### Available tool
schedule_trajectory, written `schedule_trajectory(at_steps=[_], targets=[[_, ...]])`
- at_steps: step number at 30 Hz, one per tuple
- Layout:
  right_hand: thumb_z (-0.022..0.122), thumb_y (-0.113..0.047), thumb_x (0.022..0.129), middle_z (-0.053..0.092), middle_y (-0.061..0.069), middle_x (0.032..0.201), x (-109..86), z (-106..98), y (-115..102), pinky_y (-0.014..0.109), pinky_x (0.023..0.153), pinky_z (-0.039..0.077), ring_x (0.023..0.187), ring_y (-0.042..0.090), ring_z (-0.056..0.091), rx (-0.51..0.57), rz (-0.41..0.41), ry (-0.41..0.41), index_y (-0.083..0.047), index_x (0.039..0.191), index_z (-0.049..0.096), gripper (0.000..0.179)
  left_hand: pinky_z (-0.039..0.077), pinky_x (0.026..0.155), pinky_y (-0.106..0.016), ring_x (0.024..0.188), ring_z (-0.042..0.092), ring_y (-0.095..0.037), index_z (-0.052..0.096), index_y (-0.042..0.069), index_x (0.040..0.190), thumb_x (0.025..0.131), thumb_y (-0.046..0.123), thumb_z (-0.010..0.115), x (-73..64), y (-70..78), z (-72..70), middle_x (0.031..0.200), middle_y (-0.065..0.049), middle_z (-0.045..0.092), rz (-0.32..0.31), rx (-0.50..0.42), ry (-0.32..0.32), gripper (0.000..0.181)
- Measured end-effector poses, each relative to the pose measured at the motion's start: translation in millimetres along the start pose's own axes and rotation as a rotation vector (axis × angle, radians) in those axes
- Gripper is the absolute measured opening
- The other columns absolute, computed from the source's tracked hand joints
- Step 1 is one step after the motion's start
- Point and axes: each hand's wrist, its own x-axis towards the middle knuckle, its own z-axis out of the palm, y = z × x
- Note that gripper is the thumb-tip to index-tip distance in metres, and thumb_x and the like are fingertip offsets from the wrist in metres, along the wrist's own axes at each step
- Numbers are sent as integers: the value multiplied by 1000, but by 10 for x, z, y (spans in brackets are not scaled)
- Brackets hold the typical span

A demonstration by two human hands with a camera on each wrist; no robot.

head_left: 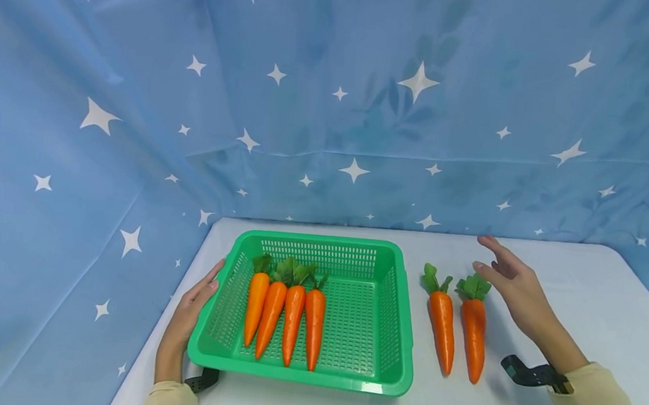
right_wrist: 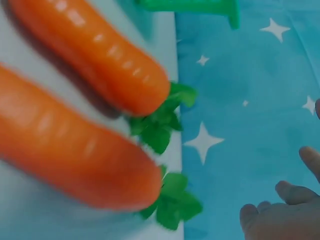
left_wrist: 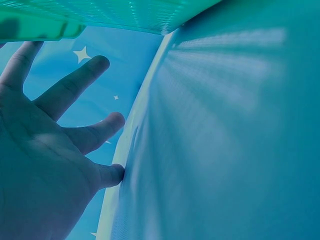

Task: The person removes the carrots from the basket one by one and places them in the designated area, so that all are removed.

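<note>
A green plastic basket (head_left: 348, 331) with slotted sides stands on the left part of the white table. Several orange carrots (head_left: 293, 321) with leafy green tops lie side by side in its left half. My left hand (head_left: 190, 309) rests along the basket's left side, its fingers spread and fairly straight in the left wrist view. To the right of the basket, two more carrots lie on the table, a left one (head_left: 441, 329) and a right one (head_left: 473, 338). My right hand (head_left: 517, 294) hovers beside the right carrot's leaves, fingers loosely extended, holding nothing.
The white table (head_left: 575, 292) reaches back to a blue curtain (head_left: 308, 118) with white stars, which also hangs along the left side. A black wrist strap (head_left: 536, 375) sits on the right wrist.
</note>
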Motion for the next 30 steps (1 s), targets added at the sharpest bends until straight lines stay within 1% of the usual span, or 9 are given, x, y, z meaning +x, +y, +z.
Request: schedule_trajectory(at_steps=[5, 8, 15, 18, 22, 25, 26, 30], targets=[[56, -37, 113, 16, 21, 176, 64, 68, -145, 75, 116, 21, 158, 51, 15, 141, 20, -41, -10, 172, 25, 72, 33, 109, -13, 158, 23, -13, 35, 27, 170, 118, 35, 41, 15, -1, 11, 175, 2, 27, -7, 6, 5, 53], [57, -36, 113, 18, 22, 176, 98, 145, -246, 73, 118, 20, 157, 50, 18, 201, 13, -67, -9, 172, 26, 72, 34, 108, -13, 158, 22, -15, 35, 26, 170, 118, 35, 41, 13, -2, 14, 175, 1, 27, -16, 6, 7, 53], [60, -37, 112, 24, 15, 176, 179, 313, -488, 66, 122, 20, 158, 42, 24, 265, -4, -114, -11, 172, 27, 73, 34, 108, -13, 159, 22, -17, 35, 26, 170, 118, 35, 41, 4, -18, -2, 175, 1, 27, -20, 8, 9, 53], [61, -37, 111, 28, 14, 175, 211, 388, -588, 68, 122, 20, 158, 40, 27, 292, 0, -132, -12, 171, 29, 73, 34, 108, -13, 158, 23, -14, 35, 26, 170, 118, 35, 41, 4, -17, -4, 175, 1, 27, -21, 5, 8, 53], [63, -37, 111, 35, 13, 171, 249, 501, -697, 66, 123, 20, 157, 36, 30, 319, -11, -156, -12, 170, 33, 71, 36, 108, -14, 157, 25, -13, 35, 26, 170, 119, 35, 41, -2, -18, 1, 175, 0, 27, -20, 1, 6, 53], [63, -35, 111, 40, 14, 168, 277, 595, -773, 61, 124, 23, 155, 34, 34, 320, -36, -165, -10, 169, 36, 68, 35, 108, -14, 158, 23, -16, 35, 26, 170, 118, 35, 41, 0, -8, 2, 175, 0, 27, -17, 5, 6, 53], [62, -33, 111, 41, 15, 167, 286, 630, -798, 60, 125, 22, 155, 34, 35, 335, -44, -169, -9, 168, 36, 67, 35, 108, -14, 159, 23, -18, 35, 26, 170, 118, 35, 41, 1, -6, 2, 175, 0, 27, -15, 6, 7, 53], [62, -30, 112, 45, 15, 165, 316, 777, -894, 59, 125, 23, 153, 33, 38, 346, -64, -182, -7, 166, 39, 64, 34, 108, -13, 160, 21, -21, 35, 26, 170, 118, 36, 41, 1, 3, 2, 175, 0, 28, -13, 14, 11, 53]])
